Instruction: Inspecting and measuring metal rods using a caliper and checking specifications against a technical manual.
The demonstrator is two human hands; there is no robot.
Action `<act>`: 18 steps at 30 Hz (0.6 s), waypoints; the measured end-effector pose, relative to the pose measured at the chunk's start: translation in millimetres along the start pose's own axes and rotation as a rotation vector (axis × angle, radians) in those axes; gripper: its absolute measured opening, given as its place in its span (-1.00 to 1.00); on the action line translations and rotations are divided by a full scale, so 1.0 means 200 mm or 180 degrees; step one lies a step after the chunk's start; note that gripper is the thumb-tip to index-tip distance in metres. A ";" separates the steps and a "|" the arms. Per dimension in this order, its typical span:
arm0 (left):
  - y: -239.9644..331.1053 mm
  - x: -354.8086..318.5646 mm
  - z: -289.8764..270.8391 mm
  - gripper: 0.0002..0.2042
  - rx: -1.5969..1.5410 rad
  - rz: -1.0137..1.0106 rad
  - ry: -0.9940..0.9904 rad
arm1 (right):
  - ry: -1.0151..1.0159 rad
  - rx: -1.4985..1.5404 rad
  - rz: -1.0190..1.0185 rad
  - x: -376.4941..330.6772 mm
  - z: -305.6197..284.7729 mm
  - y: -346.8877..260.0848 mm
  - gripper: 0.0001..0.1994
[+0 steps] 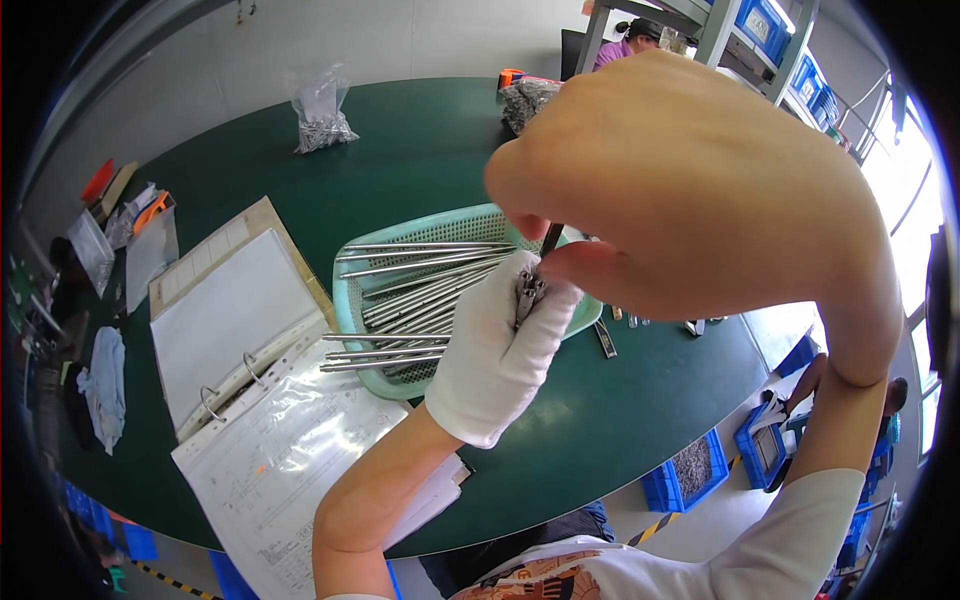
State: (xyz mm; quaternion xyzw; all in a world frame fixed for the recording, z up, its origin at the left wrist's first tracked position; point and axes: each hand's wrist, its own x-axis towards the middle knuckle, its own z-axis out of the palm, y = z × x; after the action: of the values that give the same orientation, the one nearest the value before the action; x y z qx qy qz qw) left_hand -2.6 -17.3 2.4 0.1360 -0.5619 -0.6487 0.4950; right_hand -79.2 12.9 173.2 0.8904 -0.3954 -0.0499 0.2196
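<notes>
My left hand (497, 345), in a white glove, is wrapped round a bundle of thin metal rods (385, 353). Their shafts stick out to the left, and their ends cluster between thumb and fingers. Bare and close to the camera, my right hand (690, 190) is bent over the left one. Its thumb and fingertips pinch a thin dark piece (551, 238), mostly hidden, just above the rod ends. Under the left hand, a pale green plastic basket (343, 300) holds several more metal rods (430, 296).
An open ring binder (240, 330) with drawings lies left of the basket. Farther back stand a clear bag of small metal parts (322, 125) and another filled bag (527, 103). Small metal pieces (606, 340) lie right of the basket. Blue bins (690, 470) sit beyond the green table's edge (600, 490).
</notes>
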 end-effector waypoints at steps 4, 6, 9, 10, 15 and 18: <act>0.01 0.01 -0.02 -0.80 0.0196 -0.0044 -0.0018 | -0.1215 -0.0526 0.0761 0.06 -0.03 -0.04 -0.88; 0.02 0.00 -0.01 -0.79 0.0203 -0.0049 -0.0025 | -0.0891 -0.0374 0.0562 0.02 0.01 -0.01 -0.90; 0.00 0.00 -0.02 -0.77 0.0289 -0.0019 -0.0061 | -0.0566 -0.0226 0.0366 0.01 0.01 -0.01 -0.92; -0.01 0.00 -0.03 -0.76 0.0362 0.0011 -0.0090 | -0.0613 -0.0186 0.0479 0.02 -0.04 -0.05 -0.93; 0.02 0.00 -0.02 -0.77 0.0318 -0.0183 -0.0014 | -0.0082 0.0243 -0.0094 -0.01 0.00 0.03 -0.96; 0.01 0.00 -0.02 -0.80 0.0232 -0.0083 -0.0027 | -0.0237 0.0580 0.0251 0.00 0.00 0.01 -0.96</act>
State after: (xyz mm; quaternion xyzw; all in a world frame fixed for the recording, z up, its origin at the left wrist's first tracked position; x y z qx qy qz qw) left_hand 1.5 -18.6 2.6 0.1585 -0.5854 -0.6347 0.4789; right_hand -80.3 10.6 174.2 0.8880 -0.4409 -0.0381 0.1248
